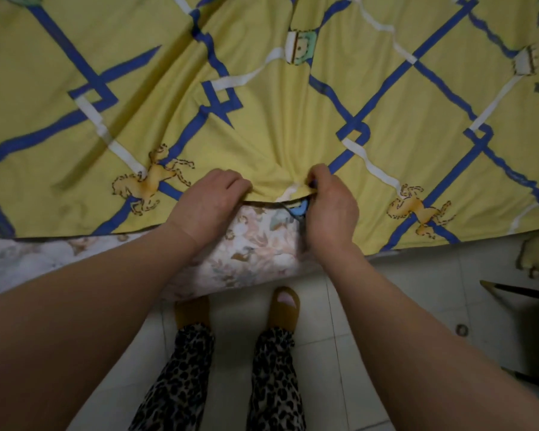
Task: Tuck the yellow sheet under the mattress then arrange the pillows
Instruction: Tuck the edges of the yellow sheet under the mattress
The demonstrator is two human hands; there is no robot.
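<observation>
Tucking is judged barely started. The yellow sheet point(262, 119) is spread over the bed top, and its near hem is seen hanging loose over the floral mattress point(249, 247) side along the whole visible edge; nothing is tucked under yet. No pillows are in view, so that step is taken as still open.

The hem is gathered at the middle, with creases fanning up from that point. The left hand point(210, 202) is curled over the hem edge, fabric bunched under the fingers. The right hand point(332, 206) is closed on the hem in a pinch, just beside the left; a small blue item is partly hidden under it, identity not determinable. Tiled floor point(402, 293) is seen below.
</observation>
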